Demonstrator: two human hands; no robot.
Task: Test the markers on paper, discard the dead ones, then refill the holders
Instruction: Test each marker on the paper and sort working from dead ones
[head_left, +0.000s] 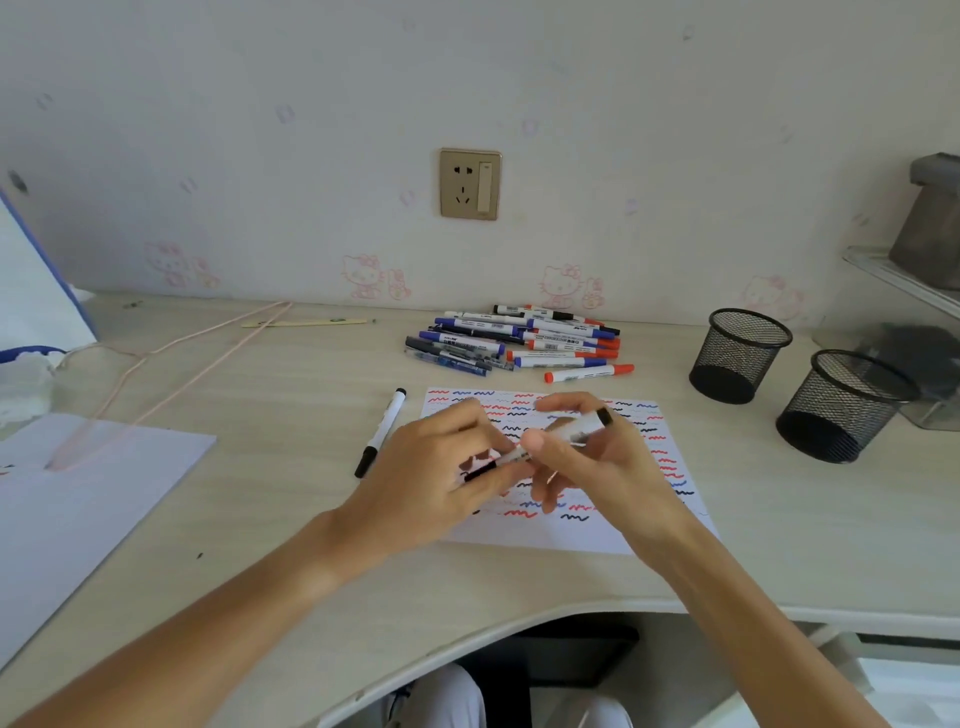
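Note:
Both hands hold one white marker with black ends (576, 428) above the test paper (582, 535), which is covered in red, blue and black squiggles. My left hand (447, 478) pinches its black cap end; my right hand (597, 462) grips the white barrel. A second black-capped marker (382, 432) lies on the desk left of the paper. A pile of several red, blue and black markers (519, 340) sits behind the paper. Two black mesh holders (737, 356) (844, 405) stand at the right, both with nothing inside.
A large white sheet (78, 509) covers the desk's left front. A pink wire hanger (171, 358) and a thin stick (306, 322) lie at the back left. A wall socket (470, 184) is above the pile. A shelf with grey things (930, 249) stands at the right.

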